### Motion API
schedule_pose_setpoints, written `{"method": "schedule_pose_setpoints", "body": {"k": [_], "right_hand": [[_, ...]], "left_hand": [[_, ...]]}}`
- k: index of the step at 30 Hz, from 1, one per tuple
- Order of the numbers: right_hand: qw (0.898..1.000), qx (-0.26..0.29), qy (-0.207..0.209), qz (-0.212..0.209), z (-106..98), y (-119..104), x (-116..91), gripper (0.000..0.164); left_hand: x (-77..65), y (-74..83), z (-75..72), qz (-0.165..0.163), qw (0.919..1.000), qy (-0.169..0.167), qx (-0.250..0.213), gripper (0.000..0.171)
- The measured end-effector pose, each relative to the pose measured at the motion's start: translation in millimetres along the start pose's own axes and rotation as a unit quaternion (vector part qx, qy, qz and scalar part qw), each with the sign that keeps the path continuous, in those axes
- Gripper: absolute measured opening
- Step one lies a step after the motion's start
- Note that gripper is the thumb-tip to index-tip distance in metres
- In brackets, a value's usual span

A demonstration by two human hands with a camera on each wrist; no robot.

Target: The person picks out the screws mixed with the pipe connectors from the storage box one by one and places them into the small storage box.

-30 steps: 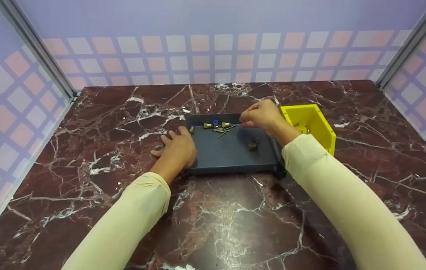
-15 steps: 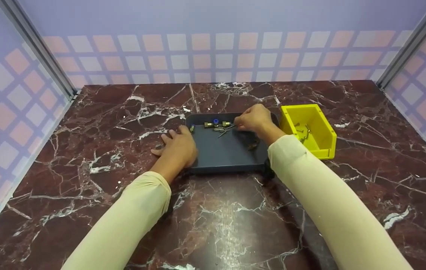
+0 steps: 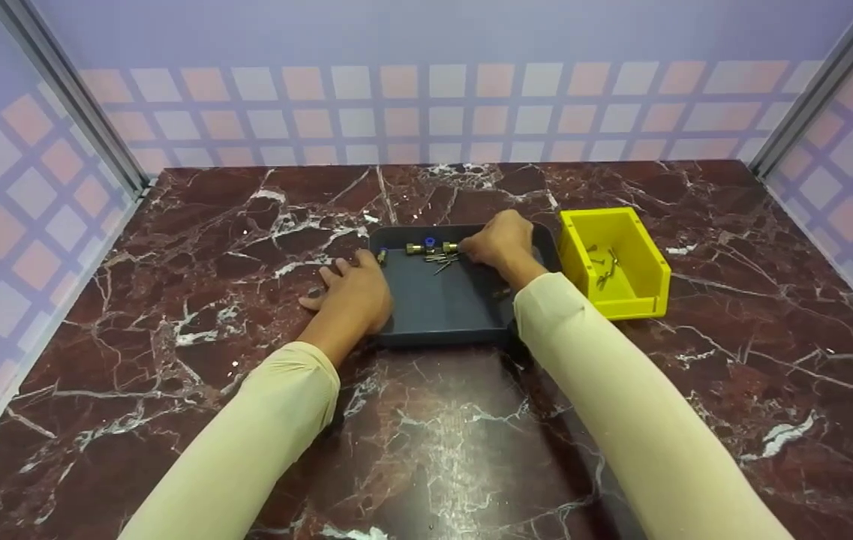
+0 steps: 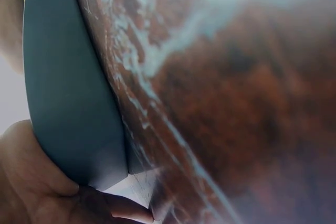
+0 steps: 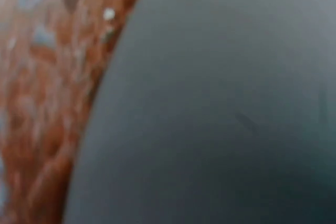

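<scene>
In the head view my left hand (image 3: 355, 292) rests over the left rim of a dark grey tray (image 3: 445, 311), fingers spread outward. The left wrist view has that hand (image 4: 47, 192) against the tray's corner (image 4: 79, 98). Inside the tray, at the back, lies a brass fitting with a blue port (image 3: 430, 244), and a small pile of thin screws (image 3: 441, 261) in front of it. My right hand (image 3: 501, 244) reaches down to the pile's right end, fingers curled, fingertips beside the brass fitting; I cannot tell whether they hold a screw. The right wrist view shows the tray's wall (image 5: 199, 103), blurred.
A yellow bin (image 3: 625, 307) with several screws (image 3: 606, 262) inside stands right of the tray, near my right forearm. A small brass piece (image 3: 382, 256) lies at the tray's left, another brass piece (image 3: 501, 293) under my right wrist. Patterned panels (image 3: 426, 112) enclose the marble-patterned table (image 3: 193, 300).
My right hand has moved left and lower, from beside the yellow bin to the screws, and now covers the rightmost screw. The left hand stays on the tray.
</scene>
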State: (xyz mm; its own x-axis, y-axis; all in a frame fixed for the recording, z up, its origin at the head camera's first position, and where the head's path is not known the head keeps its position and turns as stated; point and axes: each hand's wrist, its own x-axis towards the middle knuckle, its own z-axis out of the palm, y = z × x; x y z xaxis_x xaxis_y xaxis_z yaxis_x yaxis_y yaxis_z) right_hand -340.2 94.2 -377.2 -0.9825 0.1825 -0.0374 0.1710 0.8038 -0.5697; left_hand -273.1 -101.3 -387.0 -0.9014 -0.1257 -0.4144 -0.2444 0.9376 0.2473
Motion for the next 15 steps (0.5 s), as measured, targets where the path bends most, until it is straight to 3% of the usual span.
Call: {"method": "schedule_pose_setpoints", "body": {"k": [6,15], "right_hand": [[1.000,-0.021,-0.009,0.010,0.6,-3.6,1.1,0.039],[1.000,-0.025,-0.005,0.004,1.3,-1.9,-0.4,0.034]], "left_hand": [[0.1,-1.5,0.3,0.008,0.9999,0.014,-0.005,0.095],[-0.8,-1.8,3.3,0.010,0.9994,0.031,-0.014,0.090]]}}
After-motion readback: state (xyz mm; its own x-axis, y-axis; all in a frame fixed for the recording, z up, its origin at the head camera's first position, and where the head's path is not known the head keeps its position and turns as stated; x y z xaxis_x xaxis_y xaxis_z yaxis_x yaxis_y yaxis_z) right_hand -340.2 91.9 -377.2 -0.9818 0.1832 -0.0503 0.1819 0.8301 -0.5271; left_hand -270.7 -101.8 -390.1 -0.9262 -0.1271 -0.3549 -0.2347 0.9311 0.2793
